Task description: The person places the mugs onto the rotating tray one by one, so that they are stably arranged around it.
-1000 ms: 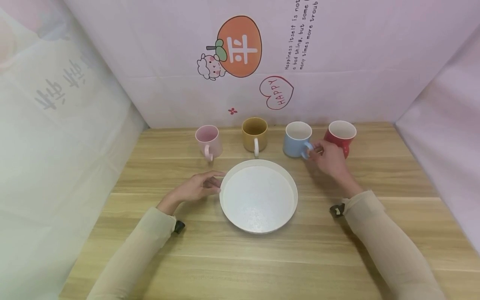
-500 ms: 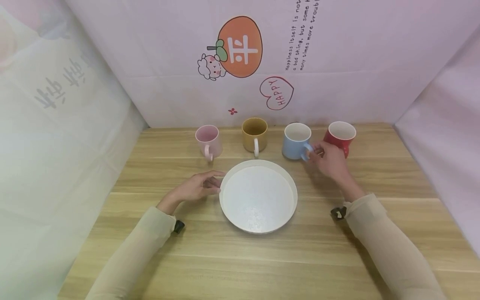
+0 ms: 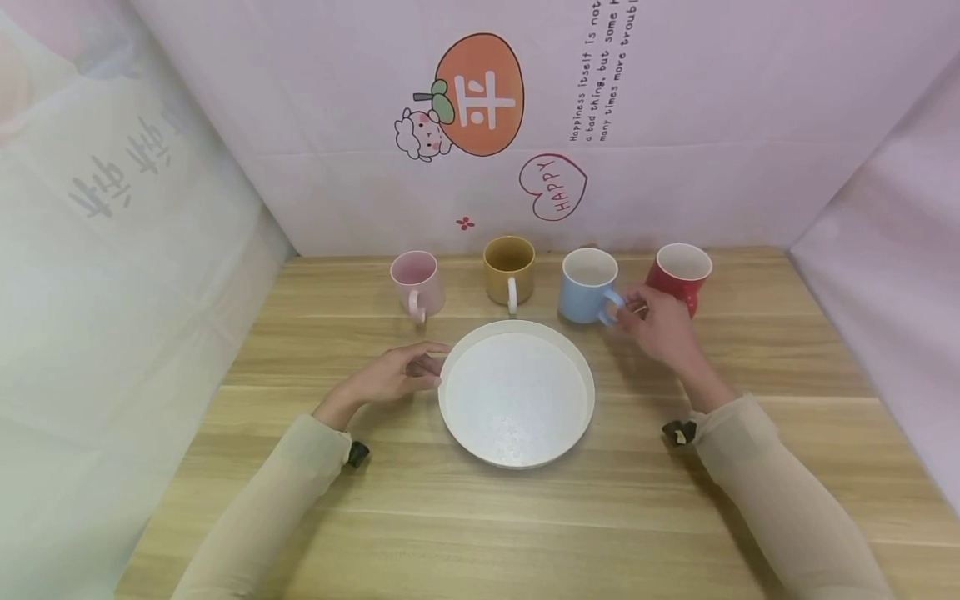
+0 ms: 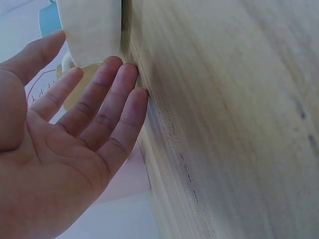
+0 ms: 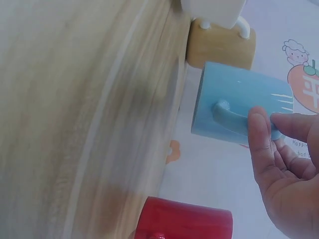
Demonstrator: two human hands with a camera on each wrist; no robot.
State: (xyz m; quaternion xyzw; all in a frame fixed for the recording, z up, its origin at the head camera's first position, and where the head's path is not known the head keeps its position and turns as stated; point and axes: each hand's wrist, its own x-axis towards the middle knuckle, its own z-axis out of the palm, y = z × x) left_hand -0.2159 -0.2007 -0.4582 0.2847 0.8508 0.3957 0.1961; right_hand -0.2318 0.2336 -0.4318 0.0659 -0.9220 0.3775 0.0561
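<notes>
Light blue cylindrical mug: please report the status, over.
Right hand pinches light blue cylindrical mug by handle. Left hand beside round white tray. Mug roughly upright, lift unclear. Red cylindrical mug near right hand.

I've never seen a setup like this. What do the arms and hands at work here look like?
They are a person's: the left hand and right hand wear no gloves. The left sleeve and right sleeve are long, plain and pale beige. A small black object shows by the left cuff, another by the right. No cables show.
</notes>
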